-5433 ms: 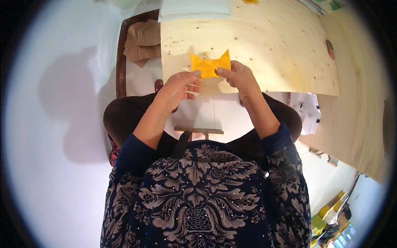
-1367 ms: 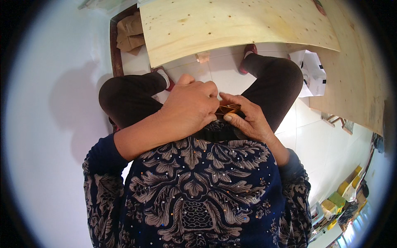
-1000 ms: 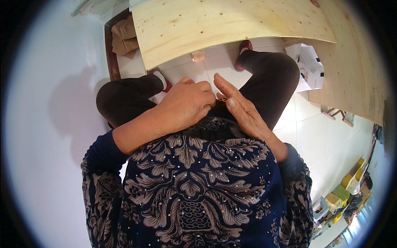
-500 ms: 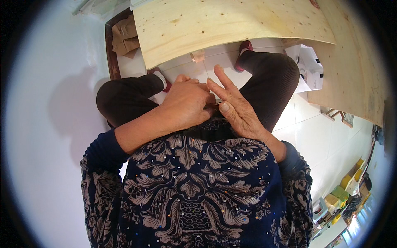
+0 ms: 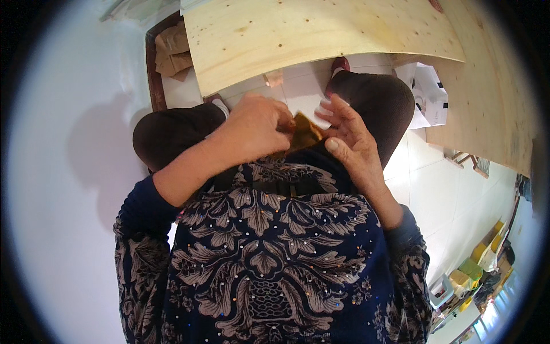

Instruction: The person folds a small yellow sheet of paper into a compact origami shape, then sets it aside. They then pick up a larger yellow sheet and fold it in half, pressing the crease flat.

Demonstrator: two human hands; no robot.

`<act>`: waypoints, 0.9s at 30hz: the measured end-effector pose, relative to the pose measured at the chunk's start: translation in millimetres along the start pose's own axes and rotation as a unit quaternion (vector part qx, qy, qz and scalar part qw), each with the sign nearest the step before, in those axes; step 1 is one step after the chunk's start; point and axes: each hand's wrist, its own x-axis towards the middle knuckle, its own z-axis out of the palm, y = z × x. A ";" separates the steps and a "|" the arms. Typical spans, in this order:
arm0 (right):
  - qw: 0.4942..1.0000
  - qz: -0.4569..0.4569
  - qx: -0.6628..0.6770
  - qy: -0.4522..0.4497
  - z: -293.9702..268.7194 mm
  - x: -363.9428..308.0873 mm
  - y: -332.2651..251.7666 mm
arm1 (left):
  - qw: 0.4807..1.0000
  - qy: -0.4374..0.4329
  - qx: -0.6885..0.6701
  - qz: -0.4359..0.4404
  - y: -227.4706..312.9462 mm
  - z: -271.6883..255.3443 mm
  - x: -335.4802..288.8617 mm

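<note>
Golden paper, one, between two hands

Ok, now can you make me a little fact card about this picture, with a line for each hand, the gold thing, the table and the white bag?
Left hand: holds the gold thing
Right hand: fingers spread, beside it; can't tell if touching
Gold thing: folded, pointed corners showing
Table: pale wood, dark spots, beyond the knees
White bag: right of the right knee
</note>
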 end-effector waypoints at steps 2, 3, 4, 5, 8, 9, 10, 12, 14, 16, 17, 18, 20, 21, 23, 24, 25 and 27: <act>0.997 0.070 0.033 0.002 -2.2 -1.8 -0.3 | 0.991 0.026 -0.126 -0.039 0.9 -1.1 3.5; 0.995 0.098 0.031 -0.008 -1.8 -2.7 -0.4 | 0.993 0.024 -0.113 -0.037 0.5 -2.9 5.1; 0.992 0.126 0.025 -0.017 -0.9 -3.7 -1.2 | 0.994 0.025 -0.101 -0.028 0.9 -3.9 5.8; 0.992 0.122 0.037 -0.007 2.8 -3.2 -0.5 | 0.993 0.018 -0.114 -0.033 1.5 -4.4 5.4; 0.992 0.102 0.079 -0.004 9.3 -2.9 -3.8 | 0.991 0.004 -0.130 -0.032 3.9 -6.1 3.7; 0.989 0.128 0.070 -0.002 10.7 -2.6 -5.6 | 0.992 0.001 -0.118 -0.035 4.5 -7.3 3.2; 0.987 0.143 0.069 -0.009 11.6 -2.1 -7.2 | 0.993 -0.002 -0.107 -0.038 4.8 -8.5 2.8; 0.985 0.161 0.067 -0.010 13.6 -2.4 -9.9 | 0.995 -0.009 -0.086 -0.040 5.6 -9.5 2.6; 0.984 0.167 0.067 -0.003 16.0 -2.7 -10.8 | 0.996 -0.017 -0.076 -0.050 5.0 -10.3 2.5; 0.984 0.167 0.067 0.000 17.8 -3.2 -10.3 | 0.995 -0.021 -0.078 -0.062 3.8 -9.0 3.2; 0.984 0.165 0.068 0.004 18.6 -3.5 -9.6 | 0.994 -0.030 -0.075 -0.071 3.1 -7.9 3.5; 0.982 0.167 0.083 0.008 19.8 -4.4 -8.6 | 0.994 -0.036 -0.073 -0.072 2.8 -6.4 3.7; 0.981 0.155 0.117 0.013 20.7 -4.2 -6.2 | 0.996 -0.048 -0.036 -0.058 2.9 -6.0 6.4; 0.980 0.167 0.106 0.009 20.6 -3.2 -5.0 | 0.998 -0.054 -0.001 -0.045 3.4 -8.5 7.5; 0.980 0.180 0.087 -0.008 19.5 -1.4 -3.4 | 0.999 -0.043 0.031 0.004 6.7 -17.5 8.3; 0.980 0.170 0.102 0.005 19.0 0.5 -3.3 | 0.998 -0.025 0.029 0.040 8.2 -26.5 7.6; 0.980 0.166 0.111 0.023 18.5 0.7 -3.2 | 0.998 -0.015 0.036 0.059 10.3 -34.2 2.9; 0.977 0.145 0.145 0.066 15.0 7.5 -4.9 | 0.984 0.144 -0.109 0.010 8.0 -66.9 -8.0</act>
